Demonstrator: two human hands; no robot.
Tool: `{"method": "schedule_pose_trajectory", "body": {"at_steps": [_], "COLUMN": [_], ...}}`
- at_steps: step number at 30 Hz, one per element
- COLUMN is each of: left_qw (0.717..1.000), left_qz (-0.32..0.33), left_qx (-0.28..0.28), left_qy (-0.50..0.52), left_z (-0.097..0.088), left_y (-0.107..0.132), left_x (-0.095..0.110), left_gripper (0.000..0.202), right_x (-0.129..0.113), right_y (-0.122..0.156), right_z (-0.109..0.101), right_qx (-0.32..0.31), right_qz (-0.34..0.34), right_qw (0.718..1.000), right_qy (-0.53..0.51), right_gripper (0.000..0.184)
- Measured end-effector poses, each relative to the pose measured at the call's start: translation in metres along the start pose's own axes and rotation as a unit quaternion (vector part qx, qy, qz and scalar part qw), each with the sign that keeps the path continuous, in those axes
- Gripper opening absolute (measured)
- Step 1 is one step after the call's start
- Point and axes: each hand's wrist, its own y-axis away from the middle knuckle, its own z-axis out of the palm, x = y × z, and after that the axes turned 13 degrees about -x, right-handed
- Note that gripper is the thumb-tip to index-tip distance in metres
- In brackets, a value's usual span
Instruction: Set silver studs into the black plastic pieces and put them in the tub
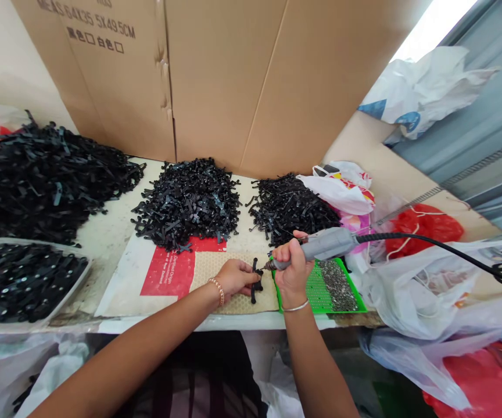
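Note:
My left hand pinches a small black plastic part and holds it on a beige honeycomb mat near the table's front edge. My right hand grips a grey electric screwdriver, its tip touching the top of the black part. A black cable runs from the tool off to the right. Just right of my right hand lies a green tray with a heap of small metal screws.
Two piles of black parts lie behind the mat, a larger pile at far left, and a clear tray of parts at left front. Cardboard boxes wall off the back. Plastic bags crowd the right side.

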Motion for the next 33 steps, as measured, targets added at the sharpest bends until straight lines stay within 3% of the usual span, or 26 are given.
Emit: {"method": "schedule_pose_trajectory", "body": {"at_steps": [33], "left_qw": [1.0], "left_qz": [-0.006], "left_qx": [0.004], "left_qy": [-0.003], "left_z": [0.002], "left_y": [0.0014], "left_x": [0.0027], "left_gripper": [0.019], "right_x": [0.0037], "right_y": [0.0048], "right_z": [-0.0011], "right_qx": [-0.016], "right_qz": [-0.017], "right_qw": [1.0], "right_qy": [0.02], "right_gripper": [0.032]}}
